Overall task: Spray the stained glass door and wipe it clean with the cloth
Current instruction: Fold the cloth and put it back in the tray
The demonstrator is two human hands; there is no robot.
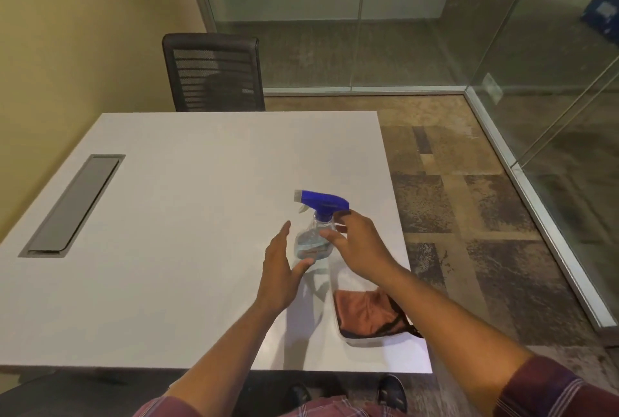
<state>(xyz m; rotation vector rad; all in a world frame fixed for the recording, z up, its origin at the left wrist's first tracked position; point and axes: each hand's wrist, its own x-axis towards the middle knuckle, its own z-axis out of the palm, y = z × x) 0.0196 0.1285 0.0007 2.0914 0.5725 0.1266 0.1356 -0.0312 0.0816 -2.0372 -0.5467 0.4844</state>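
Maroon plaid sleeves [552,390] pushed above bare forearms; dark shoes [392,391] below.

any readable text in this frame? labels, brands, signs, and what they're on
None can be read.
Spray bottle: label on the clear body, too blurred to read.
Blue object behind the glass wall: pale markings, too blurred.
Small plate on the glass door: too small.

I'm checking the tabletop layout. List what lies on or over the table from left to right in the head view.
Grey cable hatch → left hand → spray bottle → right hand. The cloth lies partly under the right forearm, so I leave it out.
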